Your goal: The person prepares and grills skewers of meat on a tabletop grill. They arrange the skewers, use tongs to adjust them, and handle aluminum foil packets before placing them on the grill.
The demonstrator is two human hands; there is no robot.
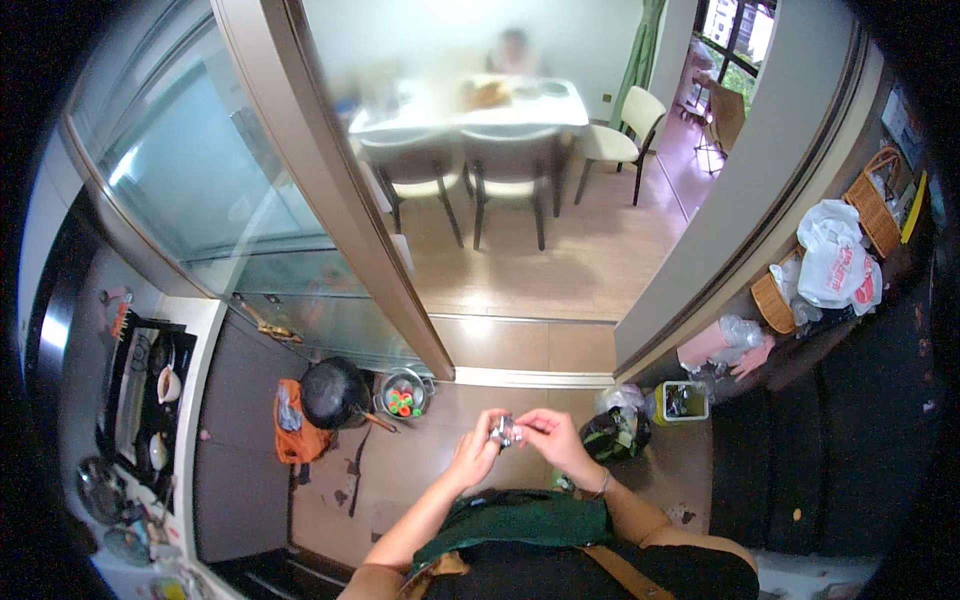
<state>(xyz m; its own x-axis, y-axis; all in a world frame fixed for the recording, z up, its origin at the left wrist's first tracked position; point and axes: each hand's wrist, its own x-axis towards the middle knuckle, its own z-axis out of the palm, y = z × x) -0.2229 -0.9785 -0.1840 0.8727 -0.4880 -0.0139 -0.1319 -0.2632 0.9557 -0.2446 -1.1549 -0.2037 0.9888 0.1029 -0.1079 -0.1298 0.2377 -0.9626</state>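
My left hand [474,450] holds a small shiny object [504,430], partly clear and partly silvery, in front of my body at the middle of the view. It looks like a crinkled wrapper or foil, but it is too small to tell. From the other side my right hand [556,441] pinches the object's right edge between thumb and fingertips. The fingers hide part of it. Below both hands a dark green cloth [517,521] lies across my front, over an apron or top with a brown strap [622,571].
On the floor to the left are a black wok [335,391], a metal pot [424,384] with colourful pieces and an orange bag [289,431]. At right stand a dark rubbish bag [615,435] and a yellow bin [660,405]. Ahead, past a sliding-door track [532,377], a person [514,56] sits at a table [525,116].
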